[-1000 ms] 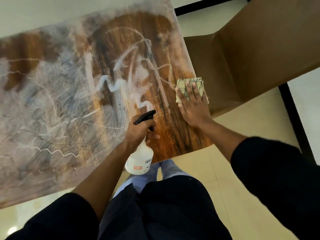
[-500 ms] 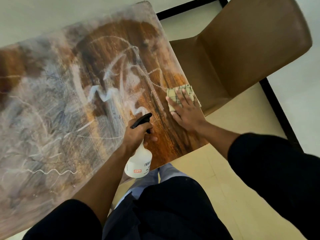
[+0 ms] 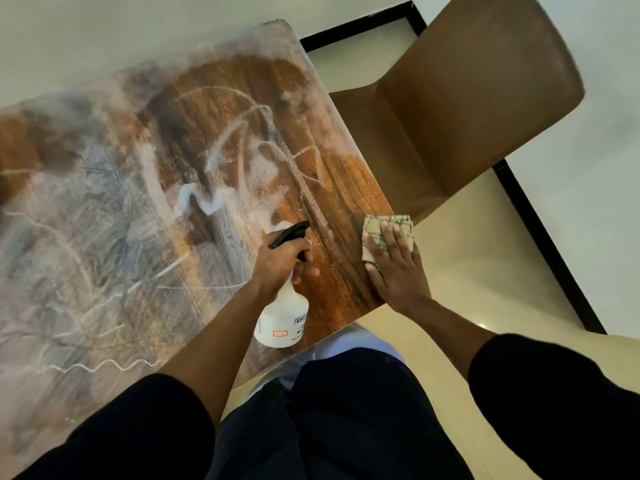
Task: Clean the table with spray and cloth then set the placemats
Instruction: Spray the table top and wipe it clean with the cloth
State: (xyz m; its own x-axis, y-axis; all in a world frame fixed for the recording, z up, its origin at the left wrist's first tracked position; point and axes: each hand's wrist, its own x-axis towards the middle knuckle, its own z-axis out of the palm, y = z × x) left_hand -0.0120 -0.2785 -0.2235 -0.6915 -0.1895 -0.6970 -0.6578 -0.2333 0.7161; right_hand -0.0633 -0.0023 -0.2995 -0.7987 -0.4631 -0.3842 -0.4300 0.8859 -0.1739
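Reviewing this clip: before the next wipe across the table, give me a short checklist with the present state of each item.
1. Cloth under the right hand, fingers flat on it: ok.
2. Cloth fully on the table: not ok, it lies at the right edge and partly overhangs.
3. Spray bottle held by the left hand at the neck, nozzle pointing over the table: ok.
4. Table wiped clean: not ok, white streaks cover most of it.
5. Liquid left in the bottle: cannot tell, its body is opaque white.
6. Placemats at hand: cannot tell, none in view.
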